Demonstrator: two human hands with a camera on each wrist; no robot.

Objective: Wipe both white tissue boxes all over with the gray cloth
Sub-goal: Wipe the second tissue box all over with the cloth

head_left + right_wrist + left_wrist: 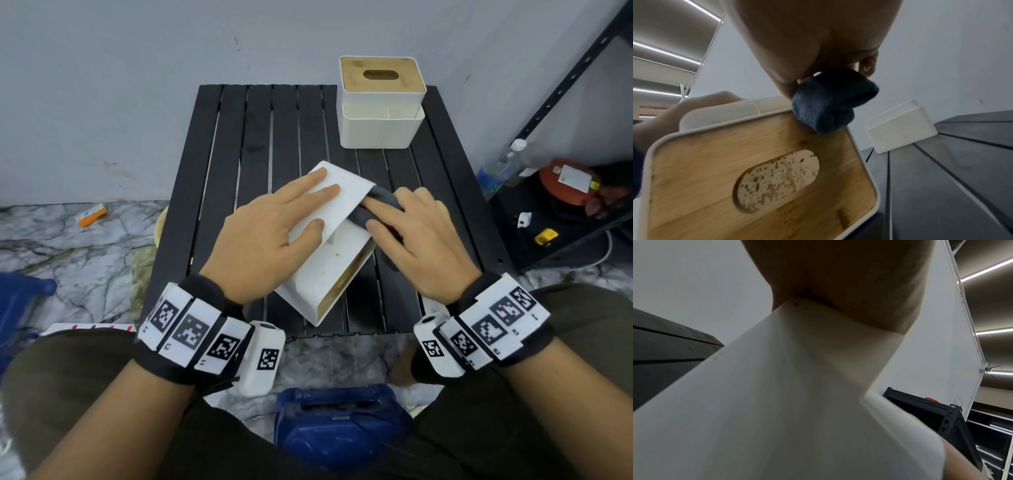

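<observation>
Perhaps a storeroom: metal shelving [561, 78], marble floor [85, 246], folding table [239, 144].

From head height we look down on the black slatted table [260, 144]; both wrist views sit low beside it, sharing the tipped tissue box [777, 402].

Black slatted folding table [260, 144] against a pale grey wall [137, 68]. Black metal shelving rack [561, 89] at right holds a clear plastic bottle [503, 164], red round container [565, 188], small yellow object [546, 236]. Orange-white packet [90, 214] lies on marble-pattern floor [68, 246]. Blue plastic stool [339, 421] sits near the table's front edge.
</observation>
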